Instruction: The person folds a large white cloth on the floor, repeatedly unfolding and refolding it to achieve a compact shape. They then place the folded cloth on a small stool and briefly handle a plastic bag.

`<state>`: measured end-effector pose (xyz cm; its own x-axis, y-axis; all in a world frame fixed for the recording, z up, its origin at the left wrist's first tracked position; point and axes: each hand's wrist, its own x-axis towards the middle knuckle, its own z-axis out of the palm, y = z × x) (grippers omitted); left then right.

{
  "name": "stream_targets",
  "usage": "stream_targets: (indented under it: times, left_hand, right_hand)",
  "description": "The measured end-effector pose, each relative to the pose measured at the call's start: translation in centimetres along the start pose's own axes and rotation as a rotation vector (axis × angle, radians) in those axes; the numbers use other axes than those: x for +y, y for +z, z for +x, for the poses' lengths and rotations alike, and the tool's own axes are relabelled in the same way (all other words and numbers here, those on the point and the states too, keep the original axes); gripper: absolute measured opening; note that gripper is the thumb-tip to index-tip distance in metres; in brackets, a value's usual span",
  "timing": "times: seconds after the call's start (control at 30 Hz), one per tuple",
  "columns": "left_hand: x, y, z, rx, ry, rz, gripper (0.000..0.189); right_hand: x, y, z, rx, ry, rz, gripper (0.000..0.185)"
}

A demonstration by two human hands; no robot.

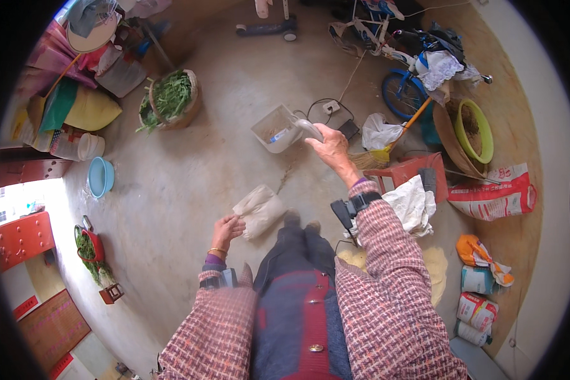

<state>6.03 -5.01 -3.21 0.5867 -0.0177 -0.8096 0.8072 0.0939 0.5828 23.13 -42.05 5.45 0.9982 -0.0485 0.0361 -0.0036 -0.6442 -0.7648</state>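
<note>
My right hand is closed around the grey handle of a pale plastic dustpan. Brown debris and a small blue-and-white piece lie inside the pan. Lower left, my left hand has its fingers slightly bent and apart. Its fingertips overlap the edge of a crumpled whitish plastic bag in view; whether they touch it I cannot tell. The bag appears just ahead of my dark shoes.
A straw broom leans beside a red stool at the right. Behind the dustpan are a power strip and cables. A basket of greens, a blue basin and a bicycle stand around the concrete floor.
</note>
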Motion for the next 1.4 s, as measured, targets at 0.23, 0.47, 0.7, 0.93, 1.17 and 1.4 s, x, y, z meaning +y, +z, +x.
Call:
stream_targets:
  times: [0.23,0.47,0.7,0.93,1.17,1.4]
  left_hand:
    - [-1.0,-1.0,-1.1,0.082,-0.052,0.008,0.031]
    - [-0.5,0.4,0.3,0.01,-0.039,0.041,0.033]
    - [0.1,2.3,0.8,-0.02,-0.057,0.138,0.033]
    - [-3.3,5.8,-2.5,0.023,-0.123,0.243,0.034]
    - [-7.0,10.8,-7.3,0.011,-0.163,0.264,0.036]
    - [-8.8,12.9,-11.4,0.073,-0.203,0.275,0.037]
  right_hand:
    - [1.1,3.4,1.5,0.027,-0.061,0.015,0.055]
    - [7.7,0.4,-4.9,0.04,0.062,0.01,0.077]
    - [21.4,-6.9,-21.2,0.173,0.517,-0.283,0.071]
    - [29.9,-15.2,-31.0,0.352,1.125,-0.465,0.095]
    - [37.3,-15.4,-32.2,0.305,1.066,-0.339,0.102]
    - [40.6,-14.4,-31.9,0.144,1.07,-0.286,0.033]
